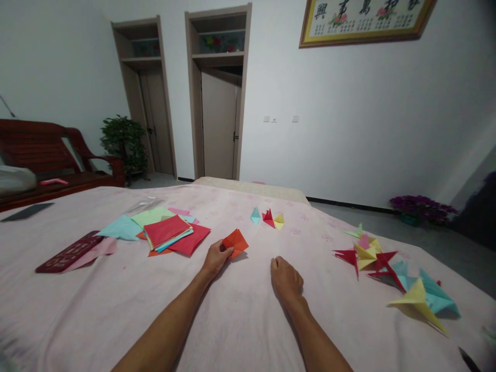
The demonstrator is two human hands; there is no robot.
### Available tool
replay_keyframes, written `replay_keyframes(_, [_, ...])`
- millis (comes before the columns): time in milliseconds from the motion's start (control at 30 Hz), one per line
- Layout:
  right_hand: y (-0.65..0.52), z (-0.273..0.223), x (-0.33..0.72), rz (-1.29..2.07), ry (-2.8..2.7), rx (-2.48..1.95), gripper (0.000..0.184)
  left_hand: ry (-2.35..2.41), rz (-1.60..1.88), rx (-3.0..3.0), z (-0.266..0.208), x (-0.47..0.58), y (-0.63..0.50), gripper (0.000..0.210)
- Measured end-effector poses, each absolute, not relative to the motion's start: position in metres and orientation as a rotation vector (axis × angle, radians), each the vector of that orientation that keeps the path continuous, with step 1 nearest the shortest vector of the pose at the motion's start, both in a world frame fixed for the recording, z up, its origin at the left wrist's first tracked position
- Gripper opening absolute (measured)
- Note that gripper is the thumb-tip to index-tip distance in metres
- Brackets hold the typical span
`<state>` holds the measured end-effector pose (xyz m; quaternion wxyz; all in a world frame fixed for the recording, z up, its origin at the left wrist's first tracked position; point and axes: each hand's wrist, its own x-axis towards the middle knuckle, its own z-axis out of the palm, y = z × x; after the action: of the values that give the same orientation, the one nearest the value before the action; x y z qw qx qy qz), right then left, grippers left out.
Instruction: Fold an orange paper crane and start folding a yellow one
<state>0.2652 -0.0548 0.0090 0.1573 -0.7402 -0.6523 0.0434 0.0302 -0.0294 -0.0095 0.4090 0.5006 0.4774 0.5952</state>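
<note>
While pinching the orange paper (237, 244) near the middle of the frame, gripping its lower-left edge between the thumb and fingers of the left hand (215, 260). Apparently holding it just above the pink cloth (240, 315), with the greater part of it sticking out past the fingertips. Probably doing best by gripping lightly, pressing enough for lining up the layers without crumpling the thin sheet or bending its points. Better also pinching close to the edge, leaving the folds in plain sight for checking corner against corner.

Resting the right hand (287, 277) a little right of centre in the lower half of the frame, apart from the orange paper, curling its fingers in toward the palm; not being able to tell about anything small tucked inside. For crisp folds, ideally loosening that curl, steadying the far corner with a fingertip and running a thumbnail along each crease, pressing down against the cloth.

Working between the paper stack (168, 230) at centre left and the folded birds (416, 297) at lower right, so wisely avoiding wide sweeps. Minding too the little red bird (268, 219) just above the frame's lower half, probably being light and easily knocked.
</note>
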Motion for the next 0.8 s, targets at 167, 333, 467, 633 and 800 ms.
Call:
replay_keyframes(167, [-0.058,0.006,0.264,0.124,-1.877,-1.981,0.037,1.184,1.490,1.236,-0.005,0.033,-0.032,0.032])
replay_keyframes(333, [-0.059,0.001,0.264,0.084,-1.925,-1.818,0.034,1.146,1.473,1.235,-0.002,0.034,-0.035,0.031])
replay_keyframes(467, [-0.057,-0.004,0.259,0.060,-1.989,-1.567,0.029,1.127,1.449,1.246,-0.004,0.032,-0.034,0.031])
replay_keyframes(633, [-0.054,-0.006,0.242,0.333,-1.846,-1.382,0.029,1.097,1.423,1.249,-0.005,0.032,-0.035,0.030])
replay_keyframes(800, [-0.049,-0.008,0.220,0.820,-1.434,-1.289,0.030,1.088,1.396,1.256,-0.002,0.032,-0.036,0.032])
